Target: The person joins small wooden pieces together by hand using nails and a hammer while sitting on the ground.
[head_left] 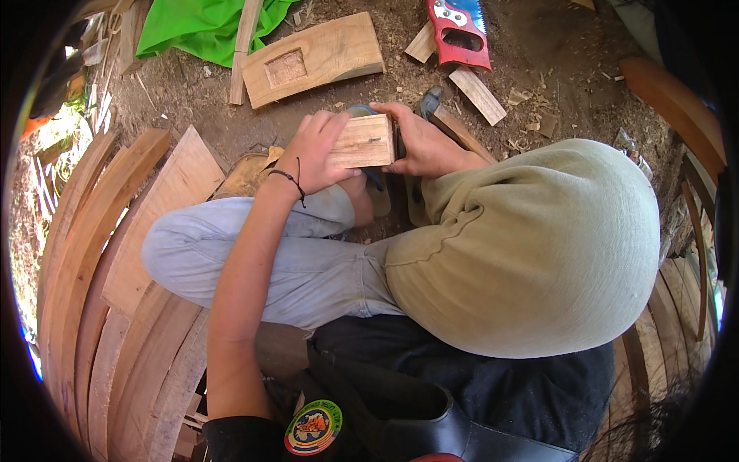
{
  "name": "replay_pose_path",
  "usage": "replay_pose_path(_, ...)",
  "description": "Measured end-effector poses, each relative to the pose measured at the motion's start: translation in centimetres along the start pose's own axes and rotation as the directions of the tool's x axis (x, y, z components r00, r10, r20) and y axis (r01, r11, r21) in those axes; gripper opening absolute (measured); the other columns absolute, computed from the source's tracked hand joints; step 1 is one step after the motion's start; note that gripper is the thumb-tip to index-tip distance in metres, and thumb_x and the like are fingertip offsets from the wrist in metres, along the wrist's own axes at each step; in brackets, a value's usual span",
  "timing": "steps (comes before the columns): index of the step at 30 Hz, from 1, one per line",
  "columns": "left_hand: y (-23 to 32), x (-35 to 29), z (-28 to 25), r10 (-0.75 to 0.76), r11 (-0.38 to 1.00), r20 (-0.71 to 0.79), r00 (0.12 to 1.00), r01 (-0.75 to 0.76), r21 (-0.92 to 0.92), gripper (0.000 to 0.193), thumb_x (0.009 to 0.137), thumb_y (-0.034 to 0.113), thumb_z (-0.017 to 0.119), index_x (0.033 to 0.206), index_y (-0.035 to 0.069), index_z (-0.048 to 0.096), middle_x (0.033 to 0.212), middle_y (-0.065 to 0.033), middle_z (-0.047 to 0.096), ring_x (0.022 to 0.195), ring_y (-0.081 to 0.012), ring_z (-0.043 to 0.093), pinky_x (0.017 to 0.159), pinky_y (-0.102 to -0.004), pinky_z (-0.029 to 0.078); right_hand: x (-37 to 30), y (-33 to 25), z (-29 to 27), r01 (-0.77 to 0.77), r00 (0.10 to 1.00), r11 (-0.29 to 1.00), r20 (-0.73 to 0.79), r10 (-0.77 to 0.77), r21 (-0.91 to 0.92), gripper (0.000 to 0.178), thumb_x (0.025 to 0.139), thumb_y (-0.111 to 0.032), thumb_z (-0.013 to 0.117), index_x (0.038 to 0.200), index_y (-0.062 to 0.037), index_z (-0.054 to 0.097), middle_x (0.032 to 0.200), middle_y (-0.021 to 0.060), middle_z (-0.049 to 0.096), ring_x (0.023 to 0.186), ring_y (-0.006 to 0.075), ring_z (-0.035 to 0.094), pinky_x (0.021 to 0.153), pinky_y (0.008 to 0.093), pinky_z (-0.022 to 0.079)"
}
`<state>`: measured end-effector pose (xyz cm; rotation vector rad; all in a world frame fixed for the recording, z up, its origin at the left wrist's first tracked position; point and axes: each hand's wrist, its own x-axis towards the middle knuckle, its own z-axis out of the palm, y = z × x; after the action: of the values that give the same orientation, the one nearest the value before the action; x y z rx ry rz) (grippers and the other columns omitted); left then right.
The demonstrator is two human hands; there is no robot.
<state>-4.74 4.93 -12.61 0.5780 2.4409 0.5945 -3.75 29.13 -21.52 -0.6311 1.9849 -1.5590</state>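
Between my two hands is a short, pale wooden block (pixel 362 142), held over the ground in front of my legs. My left hand (pixel 312 150) is closed on the block's left end, its fingers lying across the top. Around the right end curls my right hand (pixel 433 144), thumb at the near corner and index finger at the far one. A dark strip shows between the block's right end and the right palm; I cannot tell what it is. Just beyond the right hand lies a tool with a dark metal head and wooden handle (pixel 462 135), partly hidden, hammer-like.
A thick board (pixel 339 50) with a rectangular recess lies ahead, beside a green cloth (pixel 208 31). A red-handled saw (pixel 479 58) and a wood offcut (pixel 477 95) rest farther right. Curved planks (pixel 92 231) are stacked at left, with more timber at right.
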Motion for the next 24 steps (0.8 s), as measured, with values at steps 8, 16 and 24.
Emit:
replay_pose_path(8, -0.6, -0.2, 0.5, 0.015, 1.000, -0.015, 1.000, -0.015, -0.013, 0.090, 0.063, 0.035, 0.087, 0.136, 0.001, 0.048, 0.122, -0.0184, 0.054, 0.110, -0.0394, 0.053, 0.096, -0.0453, 0.044, 0.2, 0.1, 0.3, 0.082, 0.996, 0.996, -0.040, -0.083, -0.018, 0.100, 0.066, -0.010, 0.087, 0.147, -0.0047, 0.028, 0.137, 0.0215, 0.049, 0.128, 0.0383, 0.050, 0.106, 0.0410, 0.043)
replay_pose_path(16, -1.1, 0.4, 0.5, 0.054, 0.998, -0.022, 0.998, -0.055, -0.006, 0.090, 0.062, 0.036, 0.087, 0.136, 0.002, 0.048, 0.120, -0.0176, 0.056, 0.107, -0.0389, 0.053, 0.094, -0.0444, 0.045, 0.4, -0.3, 0.2, 0.070, 0.997, 0.998, -0.031, -0.070, -0.008, 0.101, 0.066, -0.009, 0.088, 0.147, -0.0053, 0.028, 0.136, 0.0212, 0.049, 0.127, 0.0379, 0.050, 0.106, 0.0410, 0.043)
replay_pose_path(24, -1.4, 0.7, 0.4, 0.087, 0.996, 0.002, 0.996, -0.087, 0.006, 0.089, 0.063, 0.036, 0.086, 0.136, 0.001, 0.048, 0.119, -0.0174, 0.056, 0.106, -0.0388, 0.053, 0.094, -0.0445, 0.045, 0.3, -0.2, 0.3, 0.038, 0.999, 0.999, -0.022, -0.038, -0.036, 0.107, 0.063, -0.009, 0.090, 0.148, -0.0050, 0.026, 0.135, 0.0215, 0.049, 0.128, 0.0382, 0.050, 0.106, 0.0412, 0.042)
